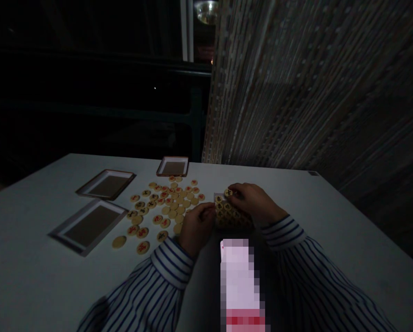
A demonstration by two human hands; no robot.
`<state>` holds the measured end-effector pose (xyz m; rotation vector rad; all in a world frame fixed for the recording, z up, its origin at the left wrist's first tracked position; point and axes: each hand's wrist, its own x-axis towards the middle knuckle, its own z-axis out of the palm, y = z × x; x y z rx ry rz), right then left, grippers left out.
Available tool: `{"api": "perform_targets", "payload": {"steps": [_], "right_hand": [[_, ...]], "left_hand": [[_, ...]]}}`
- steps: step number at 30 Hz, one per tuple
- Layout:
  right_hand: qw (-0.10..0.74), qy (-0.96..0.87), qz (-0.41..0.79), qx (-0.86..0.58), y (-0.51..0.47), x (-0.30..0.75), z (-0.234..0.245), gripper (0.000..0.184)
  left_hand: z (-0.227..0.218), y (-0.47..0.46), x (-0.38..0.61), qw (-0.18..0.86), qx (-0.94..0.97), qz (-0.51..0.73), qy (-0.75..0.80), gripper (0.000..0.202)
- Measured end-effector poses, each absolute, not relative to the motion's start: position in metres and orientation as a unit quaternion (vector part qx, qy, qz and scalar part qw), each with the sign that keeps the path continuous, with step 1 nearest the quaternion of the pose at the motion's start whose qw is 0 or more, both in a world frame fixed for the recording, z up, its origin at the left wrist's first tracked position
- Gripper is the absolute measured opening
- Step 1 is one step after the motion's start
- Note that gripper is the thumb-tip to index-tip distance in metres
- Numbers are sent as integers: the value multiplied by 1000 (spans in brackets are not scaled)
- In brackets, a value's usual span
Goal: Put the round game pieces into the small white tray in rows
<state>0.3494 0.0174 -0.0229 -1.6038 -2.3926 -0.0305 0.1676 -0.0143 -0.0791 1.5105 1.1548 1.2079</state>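
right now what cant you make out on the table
Head view only:
- Pixelated item: the blur hides what it is.
- Tray between the hands: the left hand and right hand cover part of it and the pieces on it.
- Characters on the round xiangqi pieces: too small and dim to read.

The right hand (253,203) pinches a cream xiangqi disc (228,192) at the far edge of a square mat (216,197) packed with more discs, while the left hand (196,229) rests against the mat's near left side, both in blue-striped sleeves (171,263). Left of the hands, a loose spread of red- and black-marked xiangqi pieces (168,203) covers the white table (36,240), just beside three shallow brown-lined trays (105,184) toward the upper left of the table. A pixelated, card-like object (241,286) sits at lower centre, and a hanging string curtain (296,92) fills the upper right
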Motion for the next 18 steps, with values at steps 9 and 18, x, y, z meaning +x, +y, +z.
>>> {"api": "perform_targets", "payload": {"steps": [9, 18], "right_hand": [[90, -812, -25, -576, 21, 349, -32, 32], [73, -819, -29, -569, 25, 351, -42, 31]], "left_hand": [[-84, -14, 166, 345, 678, 426, 490, 24], [-87, -15, 164, 308, 696, 426, 489, 23]]}}
